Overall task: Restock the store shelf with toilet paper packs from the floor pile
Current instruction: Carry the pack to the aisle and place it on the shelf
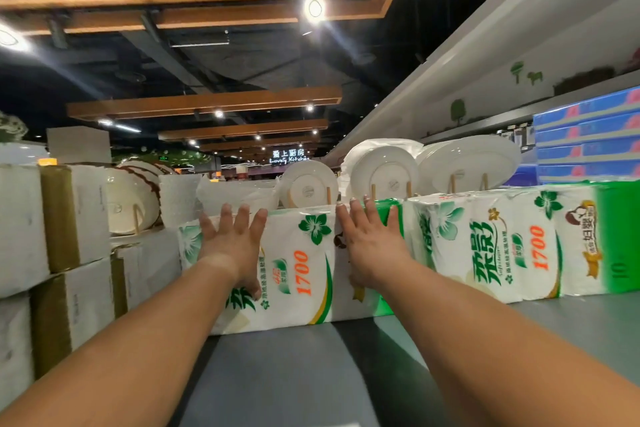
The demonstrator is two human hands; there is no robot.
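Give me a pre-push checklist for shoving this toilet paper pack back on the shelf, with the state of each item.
1. Left hand flat on the pack: ok.
2. Right hand flat on the same pack: ok.
3. Pack resting on the shelf: ok.
4. Pack flush with the neighbour pack: not ok, it sits nearer the front.
5. Room behind the pack before the plates: cannot tell, hidden by the pack.
6. Boxes on the left clear of the pack: cannot tell.
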